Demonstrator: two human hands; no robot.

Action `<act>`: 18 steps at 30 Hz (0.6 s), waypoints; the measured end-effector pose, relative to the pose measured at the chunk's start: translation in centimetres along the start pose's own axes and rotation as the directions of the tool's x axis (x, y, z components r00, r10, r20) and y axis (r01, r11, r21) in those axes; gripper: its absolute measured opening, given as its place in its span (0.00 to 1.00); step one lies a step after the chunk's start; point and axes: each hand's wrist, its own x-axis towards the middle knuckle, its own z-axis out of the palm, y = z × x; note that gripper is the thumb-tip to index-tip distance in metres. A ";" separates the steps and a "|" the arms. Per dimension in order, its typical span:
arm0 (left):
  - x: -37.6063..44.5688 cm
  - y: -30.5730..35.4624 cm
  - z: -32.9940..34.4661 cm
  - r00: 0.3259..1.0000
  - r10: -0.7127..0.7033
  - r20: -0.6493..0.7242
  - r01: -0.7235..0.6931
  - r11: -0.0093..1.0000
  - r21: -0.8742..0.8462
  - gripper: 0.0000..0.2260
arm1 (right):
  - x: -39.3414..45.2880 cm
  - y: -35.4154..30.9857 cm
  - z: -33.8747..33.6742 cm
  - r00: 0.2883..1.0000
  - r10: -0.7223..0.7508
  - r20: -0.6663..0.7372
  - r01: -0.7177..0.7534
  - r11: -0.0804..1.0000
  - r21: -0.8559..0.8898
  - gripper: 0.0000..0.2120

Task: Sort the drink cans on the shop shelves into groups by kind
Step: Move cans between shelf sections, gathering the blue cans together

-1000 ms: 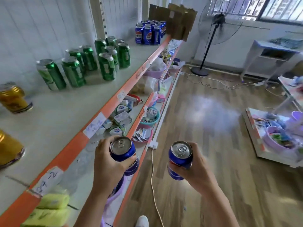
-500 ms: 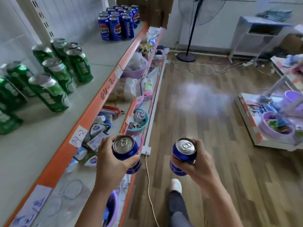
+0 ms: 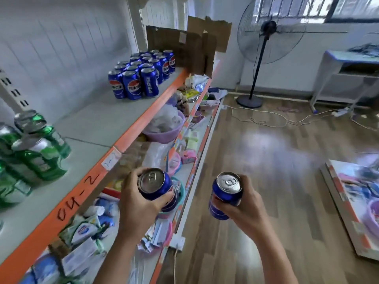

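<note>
view has shifted along the aisle since half a second ago: the blue can group (image 3: pixel 141 75) now sits closer and more central, the green cans (image 3: pixel 34 152) have slid to the left edge, blurred. both hands still carry one can each, out over the aisle in front of the shelf edge.

left hand (image 3: pixel 139 203): fingers wrapped round a blue can (image 3: pixel 156 186), top facing the camera, can tilted. right hand (image 3: pixel 244 203): fingers clenched round a second blue can (image 3: pixel 224 193), held low on the body, red and white logo partly showing, no text readable on either.

shelved blue cans stand upright in a tight block on the top shelf (image 3: pixel 106 121), touching each other, against the cardboard sheet (image 3: pixel 184 46). they carry a red/white/blue round logo; lettering too blurred to read. green cans well apart from them on the same shelf.

orange shelf lip (image 3: pixel 127 138) has "04-2" handwritten on it, plus a white tag (image 3: pixel 110 159), writing unclear.

lower shelf: purple basin (image 3: pixel 166 131) with bagged goods, packets, small boxes. standing fan (image 3: pixel 264 37) and a white cable (image 3: pixel 266 119) on the wood floor.
</note>
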 end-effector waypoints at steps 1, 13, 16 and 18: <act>0.8 -0.1 0.7 1.000 -0.010 0.002 0.010 1.000 0.008 0.29 | 1.0 0.6 -0.3 1.000 0.008 0.006 -0.008 1.000 -0.005 0.26; 17.2 -3.2 9.9 0.996 -0.068 -0.055 0.070 0.997 0.025 0.30 | 19.0 4.4 0.0 0.996 0.027 0.082 -0.022 0.998 -0.065 0.26; 23.2 -4.0 12.2 0.992 -0.089 -0.089 0.084 0.995 -0.056 0.28 | 26.5 3.8 0.8 0.994 -0.011 0.111 0.022 0.995 -0.093 0.25; 27.4 -4.4 13.3 0.990 -0.080 -0.115 0.072 0.995 -0.076 0.28 | 31.7 2.7 1.5 0.989 -0.041 0.144 0.057 0.992 -0.115 0.25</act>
